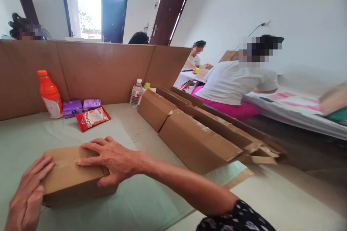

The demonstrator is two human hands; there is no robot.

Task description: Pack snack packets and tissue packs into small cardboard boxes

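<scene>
A closed brown cardboard box [73,166] lies on the pale green cloth at the lower left. My right hand [108,160] rests on its top with the fingers spread, the thumb reaching over the right front edge. Against the box's left end lies my left hand [31,187], fingers stretched out flat over the top edge. Part of the left palm is cut off by the picture's border. Neither hand is wrapped round anything. Beyond the box are a red snack packet [93,118] and two purple tissue packs [72,108].
An orange bottle [50,95] stands before a cardboard screen [105,74]. A clear water bottle [136,94] is beside cardboard boxes [197,140] lined up on the right. A person in a white shirt [230,79] sits beyond; other people are farther back.
</scene>
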